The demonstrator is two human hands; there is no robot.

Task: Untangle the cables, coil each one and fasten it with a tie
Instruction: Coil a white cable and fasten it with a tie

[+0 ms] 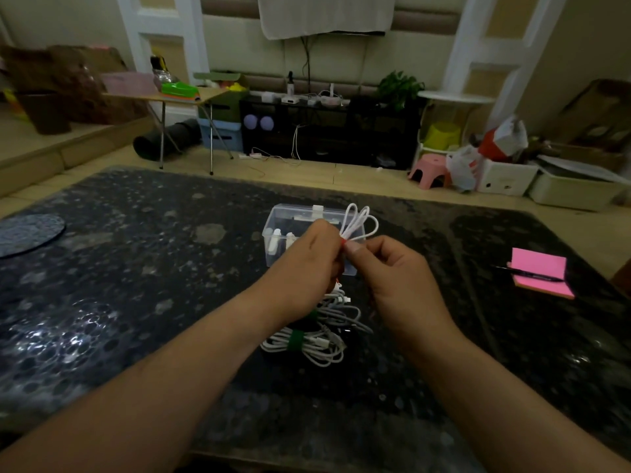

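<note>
Forearms come in from the near edge over the dark speckled table (136, 268), and the hands meet above its middle. Left hand (307, 268): fingers curled round the lower part of a folded white cable (358, 221), back of the hand toward the camera. Right hand (399, 278): thumb and forefinger pinch the cable's neck, where a red tie (343, 241) shows between the two hands. The cable's loops fan up and to the right from that pinch, clear of the table and in front of the box (286, 216). Tie probably wraps the neck, but the fingers hide most of it, so how far round it goes cannot be told. The box is clear plastic with a white latch at the far side, and it sits just beyond the hands with small white items inside. Under the wrists lies a bundle (327, 346) of white cables on the table, and one coil is banded with a green tie (296, 340). To the right, well apart, a pink pad (539, 264) has a dark pen (532, 275) lying across it. A grey round mat (27, 233) lies at the far left.
</note>
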